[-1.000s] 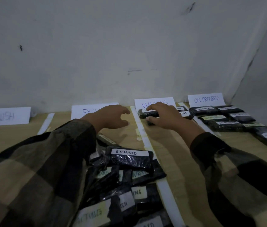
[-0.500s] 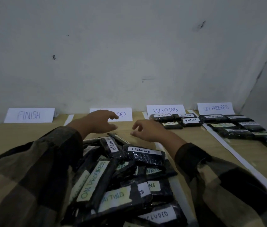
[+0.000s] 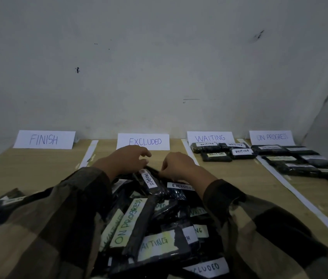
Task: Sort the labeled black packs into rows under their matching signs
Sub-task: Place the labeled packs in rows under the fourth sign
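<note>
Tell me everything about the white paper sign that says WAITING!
The white paper WAITING sign is a plain rectangle, its word handwritten in thin blue capitals. It stands propped at the back of the wooden table against the grey wall, third in its row from the left. Black labelled packs lie before it, hiding its lower edge.

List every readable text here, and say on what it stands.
"FINISH": leftmost white paper sign.
"EXCLUDED": second white paper sign; white label on a black plastic pack in the pile.
"WAITING": third sign; labels on packs under it; one pile label.
"ON PROGRESS": fourth sign; green label in the pile.
Far right pack labels: blurred.
</note>
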The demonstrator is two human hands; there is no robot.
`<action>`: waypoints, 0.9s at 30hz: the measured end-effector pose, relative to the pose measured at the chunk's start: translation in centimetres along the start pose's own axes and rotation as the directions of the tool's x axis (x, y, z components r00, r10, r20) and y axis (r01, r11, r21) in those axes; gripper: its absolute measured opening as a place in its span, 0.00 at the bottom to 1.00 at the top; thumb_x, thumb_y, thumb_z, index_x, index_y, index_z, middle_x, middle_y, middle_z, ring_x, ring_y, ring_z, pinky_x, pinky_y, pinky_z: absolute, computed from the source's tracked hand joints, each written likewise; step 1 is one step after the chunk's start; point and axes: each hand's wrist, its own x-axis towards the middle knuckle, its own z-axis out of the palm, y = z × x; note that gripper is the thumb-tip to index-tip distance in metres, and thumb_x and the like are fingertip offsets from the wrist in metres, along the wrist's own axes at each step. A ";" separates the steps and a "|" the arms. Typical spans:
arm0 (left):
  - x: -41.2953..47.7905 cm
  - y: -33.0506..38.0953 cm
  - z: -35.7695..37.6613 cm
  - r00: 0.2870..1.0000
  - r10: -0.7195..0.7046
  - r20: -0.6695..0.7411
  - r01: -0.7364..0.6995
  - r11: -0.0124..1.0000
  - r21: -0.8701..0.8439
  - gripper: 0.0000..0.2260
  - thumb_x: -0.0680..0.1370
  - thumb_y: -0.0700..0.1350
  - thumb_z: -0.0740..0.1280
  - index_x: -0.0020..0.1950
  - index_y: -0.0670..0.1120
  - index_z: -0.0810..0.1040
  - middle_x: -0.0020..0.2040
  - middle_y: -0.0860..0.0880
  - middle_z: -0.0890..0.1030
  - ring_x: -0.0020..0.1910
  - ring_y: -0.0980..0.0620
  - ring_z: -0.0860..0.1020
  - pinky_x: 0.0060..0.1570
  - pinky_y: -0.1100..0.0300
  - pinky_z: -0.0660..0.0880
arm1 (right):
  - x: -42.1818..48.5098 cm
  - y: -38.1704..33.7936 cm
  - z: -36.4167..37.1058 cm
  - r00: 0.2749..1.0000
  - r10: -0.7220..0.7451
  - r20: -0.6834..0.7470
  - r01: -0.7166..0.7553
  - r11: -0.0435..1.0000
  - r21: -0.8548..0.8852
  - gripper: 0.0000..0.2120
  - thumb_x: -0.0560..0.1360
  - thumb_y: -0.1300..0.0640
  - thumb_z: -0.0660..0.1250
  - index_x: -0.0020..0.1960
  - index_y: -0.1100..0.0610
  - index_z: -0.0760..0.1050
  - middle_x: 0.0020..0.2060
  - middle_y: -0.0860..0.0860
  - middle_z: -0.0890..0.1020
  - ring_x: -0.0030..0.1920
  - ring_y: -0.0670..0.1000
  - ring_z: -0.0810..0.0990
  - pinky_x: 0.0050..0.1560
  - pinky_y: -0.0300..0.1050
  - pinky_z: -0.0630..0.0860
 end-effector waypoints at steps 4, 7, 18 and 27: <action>0.1 0.1 -0.4 0.999 0.002 -0.052 -0.004 0.999 -0.039 0.14 0.81 0.45 0.58 0.66 0.49 0.73 0.68 0.49 0.72 0.67 0.50 0.68 0.64 0.57 0.64 | -0.7 -0.4 -1.1 0.967 -0.177 -0.184 0.132 0.964 -0.231 0.11 0.74 0.51 0.65 0.51 0.54 0.82 0.44 0.52 0.82 0.46 0.55 0.79 0.40 0.43 0.70; 0.4 0.4 -0.9 0.997 -0.023 -0.071 0.015 0.993 -0.116 0.15 0.82 0.43 0.55 0.67 0.48 0.72 0.69 0.48 0.72 0.68 0.49 0.68 0.63 0.58 0.64 | -0.9 0.5 -2.0 0.903 -0.304 -0.304 0.224 0.936 -0.270 0.13 0.75 0.55 0.61 0.55 0.52 0.81 0.48 0.51 0.82 0.50 0.54 0.79 0.45 0.45 0.72; -0.3 1.1 -2.8 0.979 -0.153 0.135 0.204 0.757 -0.621 0.12 0.76 0.39 0.68 0.59 0.46 0.75 0.43 0.46 0.79 0.38 0.52 0.76 0.35 0.63 0.72 | -0.2 1.9 -1.8 0.851 -0.232 -0.471 0.382 0.889 0.252 0.18 0.74 0.61 0.68 0.62 0.50 0.78 0.64 0.48 0.73 0.53 0.47 0.77 0.51 0.40 0.75; -0.5 2.0 -3.1 0.946 -0.250 0.207 0.299 0.426 -0.854 0.07 0.75 0.37 0.68 0.52 0.44 0.77 0.46 0.46 0.84 0.40 0.48 0.83 0.35 0.60 0.79 | -1.5 -0.4 -2.6 0.992 0.059 -0.115 0.084 0.383 0.920 0.09 0.78 0.63 0.63 0.57 0.57 0.73 0.39 0.55 0.80 0.34 0.54 0.81 0.33 0.48 0.81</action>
